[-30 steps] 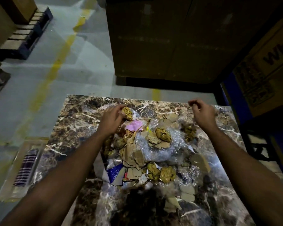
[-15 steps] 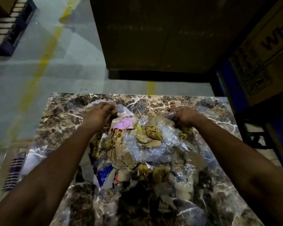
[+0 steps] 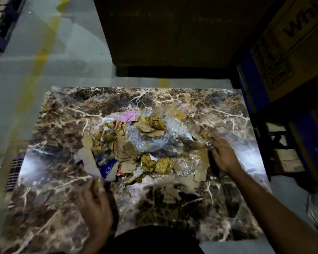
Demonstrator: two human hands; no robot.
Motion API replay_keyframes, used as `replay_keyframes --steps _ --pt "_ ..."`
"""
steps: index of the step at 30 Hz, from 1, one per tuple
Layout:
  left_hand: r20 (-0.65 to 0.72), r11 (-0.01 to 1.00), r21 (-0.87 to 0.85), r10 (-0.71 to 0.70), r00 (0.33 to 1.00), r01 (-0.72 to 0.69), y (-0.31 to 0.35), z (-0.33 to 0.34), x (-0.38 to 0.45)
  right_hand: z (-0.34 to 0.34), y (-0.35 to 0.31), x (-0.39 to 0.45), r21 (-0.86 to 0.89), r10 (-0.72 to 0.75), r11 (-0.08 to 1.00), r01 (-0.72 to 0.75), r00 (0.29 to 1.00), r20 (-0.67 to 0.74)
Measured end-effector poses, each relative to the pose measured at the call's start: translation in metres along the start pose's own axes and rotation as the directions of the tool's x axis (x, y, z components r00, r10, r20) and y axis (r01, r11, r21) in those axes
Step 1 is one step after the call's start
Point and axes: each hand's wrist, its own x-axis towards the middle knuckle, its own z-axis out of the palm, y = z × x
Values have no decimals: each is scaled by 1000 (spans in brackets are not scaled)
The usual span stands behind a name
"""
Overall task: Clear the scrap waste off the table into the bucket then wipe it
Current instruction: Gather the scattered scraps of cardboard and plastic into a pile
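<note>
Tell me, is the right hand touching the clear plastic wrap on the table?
Touching. The head view shows the right hand with its fingertips on the edge of the clear plastic wrap.

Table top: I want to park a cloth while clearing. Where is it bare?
The table is bare along the far edge and in the far left corner, and in the near right corner beside the right hand. The scrap pile crowds the middle; the left hand occupies the near left.
</note>
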Motion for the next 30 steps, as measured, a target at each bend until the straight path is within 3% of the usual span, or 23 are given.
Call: replay_keyframes --steps 3,10,14,18,21,23,25,28,30 --pt "123 1000 5 25 992 -26 15 11 -47 19 -21 -38 24 122 992 -121 992 -39" --pt "321 983 -27 179 930 -180 46 47 -68 17 -51 -72 312 78 948 -70 997 -14" --pt "263 980 66 163 951 -186 45 47 -77 11 -29 -92 335 105 941 -56 986 -129" --pt "324 983 49 151 934 -176 42 47 -98 23 -34 -117 199 59 977 -81 992 112" --pt "392 962 62 221 893 -265 44 59 -99 29 -61 -110 201 -6 979 -20 992 129" --pt "380 954 122 209 901 -273 46 66 -96 33 -70 -102 217 -36 976 7 991 130" --pt "327 949 204 167 930 -241 45 63 -100 30 -67 -104 258 -48 966 25 996 82" --pt "250 924 297 170 953 -242 38 53 -119 18 -41 -113 355 57 935 -12 992 -115" --pt "267 911 351 125 956 -217 32 52 -132 7 -25 -107 292 123 953 -84 985 -118"
